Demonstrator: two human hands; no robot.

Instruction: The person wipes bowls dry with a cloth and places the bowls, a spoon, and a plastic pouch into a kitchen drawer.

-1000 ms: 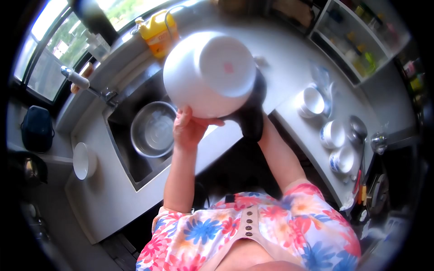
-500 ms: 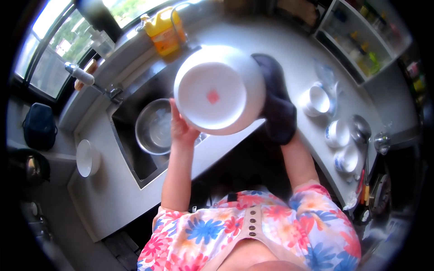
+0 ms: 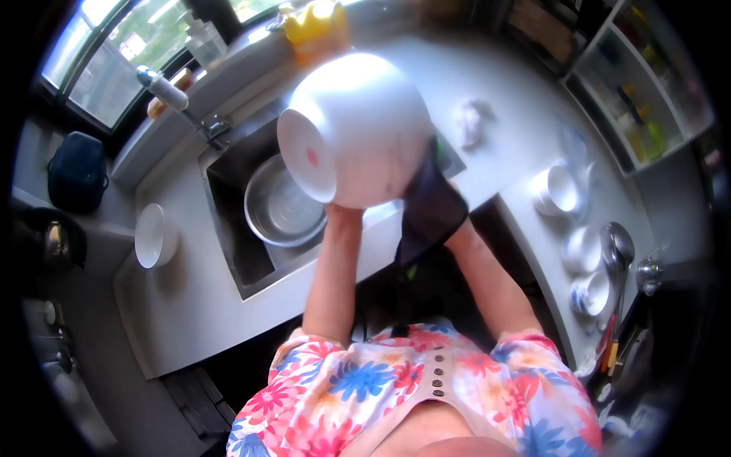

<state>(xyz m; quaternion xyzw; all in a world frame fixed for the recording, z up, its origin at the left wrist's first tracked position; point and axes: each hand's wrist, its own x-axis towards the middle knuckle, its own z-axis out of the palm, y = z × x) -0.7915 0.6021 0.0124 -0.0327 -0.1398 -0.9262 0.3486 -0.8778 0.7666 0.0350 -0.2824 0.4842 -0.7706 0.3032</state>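
Note:
A large white bowl [image 3: 373,129] is held up over the front of the sink, tilted so its base with a small red mark faces left. My left hand [image 3: 344,211] supports it from below; its fingers are hidden behind the bowl. A dark cloth [image 3: 432,206] hangs against the bowl's right side. It drapes over my right hand [image 3: 455,189], which presses it to the bowl and is mostly covered.
A metal basin [image 3: 263,221] sits in the sink [image 3: 236,255], beside the faucet [image 3: 164,91]. Another white bowl [image 3: 154,236] stands on the left counter. Several small bowls [image 3: 582,250] and a ladle [image 3: 620,244] lie at right. A yellow jug [image 3: 316,30] stands by the window.
The bowl has turned, its base now facing left and more of its side showing. My right hand and the cloth have moved left and lower along it. The view has shifted slightly.

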